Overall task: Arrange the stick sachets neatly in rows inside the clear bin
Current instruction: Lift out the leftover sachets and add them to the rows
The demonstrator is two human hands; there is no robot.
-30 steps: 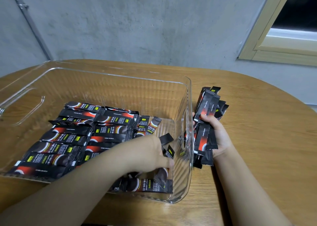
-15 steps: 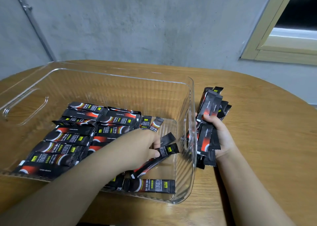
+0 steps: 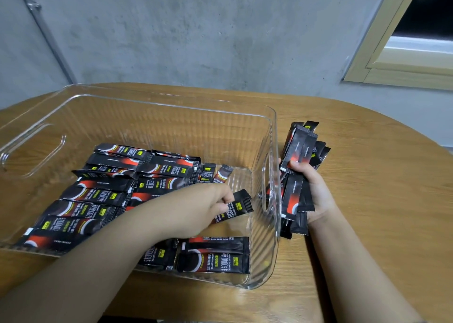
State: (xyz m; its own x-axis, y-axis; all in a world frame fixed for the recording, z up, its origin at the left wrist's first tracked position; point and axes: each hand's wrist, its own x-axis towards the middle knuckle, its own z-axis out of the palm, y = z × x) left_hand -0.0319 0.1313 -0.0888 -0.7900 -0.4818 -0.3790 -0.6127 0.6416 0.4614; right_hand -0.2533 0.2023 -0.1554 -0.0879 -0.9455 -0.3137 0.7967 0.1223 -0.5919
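Stick sachets, glossy black foil, lie in flat rows inside the ribbed clear bin. Left hand pinches one sachet inside; right hand grips a bundle just outside, over the wood-grain tabletop.

Dim, soft overhead light; wide-angle edge warping

Black stick sachets are lying in flat rows inside the clear bin — one sachet tilting above the floor, a loose bundle standing just outside.
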